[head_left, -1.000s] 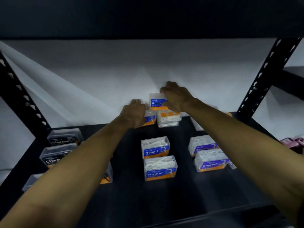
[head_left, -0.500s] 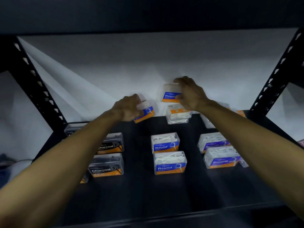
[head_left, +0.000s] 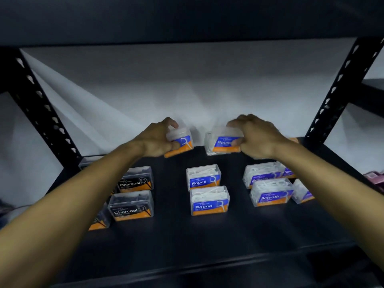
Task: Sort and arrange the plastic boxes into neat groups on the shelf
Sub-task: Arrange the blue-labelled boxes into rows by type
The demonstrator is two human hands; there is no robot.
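My left hand (head_left: 156,140) grips a clear Round box (head_left: 181,142) with a blue and orange label, tilted, near the back of the dark shelf (head_left: 187,242). My right hand (head_left: 255,136) grips a second Round box (head_left: 223,142) at the back, with another clear box partly hidden behind or under it. Two more Round boxes (head_left: 203,177) (head_left: 209,201) stand one behind the other in the middle. Black Charcoal boxes (head_left: 136,179) (head_left: 132,205) stand at the left. Purple-labelled Smooth boxes (head_left: 261,174) (head_left: 271,194) stand at the right.
Black perforated uprights (head_left: 39,113) (head_left: 340,88) frame the shelf at both back corners, and a white wall lies behind. The upper shelf board (head_left: 187,17) hangs low overhead. Something pink (head_left: 373,177) shows past the right edge. More boxes are partly hidden under my forearms.
Both hands have lifted Round boxes off the back stack. The right hand's box has come down lower and the left hand's box has moved slightly right. The camera has shifted.
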